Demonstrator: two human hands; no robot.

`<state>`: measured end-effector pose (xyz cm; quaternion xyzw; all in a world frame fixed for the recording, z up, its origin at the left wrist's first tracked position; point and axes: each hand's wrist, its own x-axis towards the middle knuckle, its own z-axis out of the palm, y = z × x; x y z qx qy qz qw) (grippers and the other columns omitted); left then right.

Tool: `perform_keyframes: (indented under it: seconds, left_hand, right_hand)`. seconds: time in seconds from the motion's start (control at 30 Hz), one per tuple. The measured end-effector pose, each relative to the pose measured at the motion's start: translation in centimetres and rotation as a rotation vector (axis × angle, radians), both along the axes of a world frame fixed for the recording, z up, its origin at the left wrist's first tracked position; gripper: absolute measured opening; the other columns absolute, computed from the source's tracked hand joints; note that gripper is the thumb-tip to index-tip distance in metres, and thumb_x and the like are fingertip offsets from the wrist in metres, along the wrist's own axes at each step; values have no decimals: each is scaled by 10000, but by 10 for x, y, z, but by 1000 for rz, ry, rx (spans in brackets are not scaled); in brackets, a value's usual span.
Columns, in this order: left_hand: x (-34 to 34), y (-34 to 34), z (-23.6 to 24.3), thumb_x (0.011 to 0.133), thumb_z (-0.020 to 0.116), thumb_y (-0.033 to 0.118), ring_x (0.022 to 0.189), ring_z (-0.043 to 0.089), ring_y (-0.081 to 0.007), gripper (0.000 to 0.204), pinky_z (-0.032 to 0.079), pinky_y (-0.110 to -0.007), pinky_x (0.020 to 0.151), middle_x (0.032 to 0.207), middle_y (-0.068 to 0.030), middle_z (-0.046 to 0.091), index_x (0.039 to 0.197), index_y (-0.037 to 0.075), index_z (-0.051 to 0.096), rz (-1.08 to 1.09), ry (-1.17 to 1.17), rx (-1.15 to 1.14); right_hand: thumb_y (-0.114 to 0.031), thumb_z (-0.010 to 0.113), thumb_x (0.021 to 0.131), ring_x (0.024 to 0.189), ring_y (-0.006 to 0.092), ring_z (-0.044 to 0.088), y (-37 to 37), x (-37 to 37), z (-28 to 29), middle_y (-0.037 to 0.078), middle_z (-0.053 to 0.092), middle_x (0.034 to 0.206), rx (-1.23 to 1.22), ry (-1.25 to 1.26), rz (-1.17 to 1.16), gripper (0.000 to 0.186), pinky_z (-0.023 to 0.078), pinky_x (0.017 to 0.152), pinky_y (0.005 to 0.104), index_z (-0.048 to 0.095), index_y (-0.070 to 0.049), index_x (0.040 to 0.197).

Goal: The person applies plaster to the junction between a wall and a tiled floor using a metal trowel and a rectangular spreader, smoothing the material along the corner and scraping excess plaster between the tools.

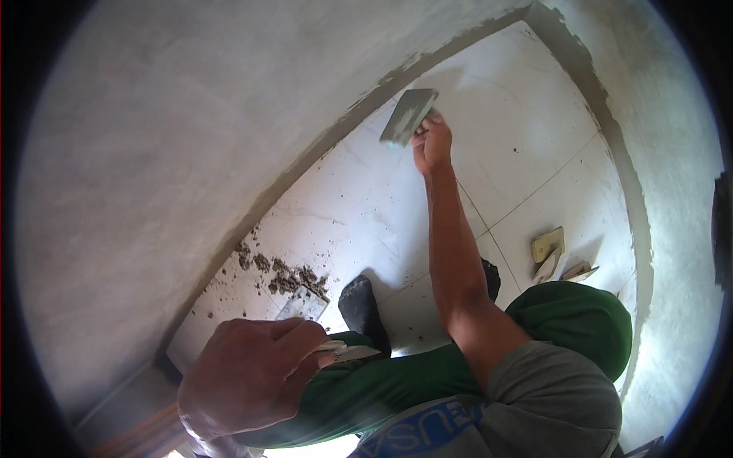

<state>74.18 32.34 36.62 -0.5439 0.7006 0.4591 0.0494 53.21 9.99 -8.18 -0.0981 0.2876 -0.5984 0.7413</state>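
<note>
My right hand reaches far forward over the white tiled floor, its fingers closed on the edge of a flat rectangular grey-green plate with pale smears. The plate is held tilted close to the base of the left wall; whether it has a handle is hidden. My left hand, large and near at the lower left, is closed around a thin, pale, pointed piece that sticks out to the right. Most of that piece is covered by my fingers and its kind does not show.
A rough grey mortar band runs along the wall base. Brown crumbs lie beside a smeared grey rectangular piece on the floor. At right are a yellowish block and broken flat pieces. My dark-shod foot stands between.
</note>
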Motion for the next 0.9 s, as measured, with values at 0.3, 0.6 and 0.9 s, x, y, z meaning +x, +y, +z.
perform_keyframes:
  seconds: [0.3,0.6,0.9]
  left_hand:
    - [-7,-4,-4,948,733,181,673,711,-296,141,548,-443,560,797,-67,691,1008,95,639,-35,10,56]
    - [-4,-5,-2,972,707,202,703,723,-293,144,557,-447,569,800,-67,686,1025,91,633,-13,9,41]
    - [5,-5,-6,1004,664,213,762,742,-294,154,578,-452,595,829,-74,688,1048,74,617,-41,78,42]
  right_hand:
    - [-154,617,981,886,359,694,-45,55,3,257,730,1049,-195,1159,-309,353,553,857,458,675,81,1237]
    - [-116,650,1002,791,136,658,70,151,38,108,703,805,-48,1102,-93,243,509,708,319,714,14,1197]
    - [-112,611,929,801,266,693,-92,25,-1,198,730,950,-132,1007,-243,300,572,729,435,714,89,1127]
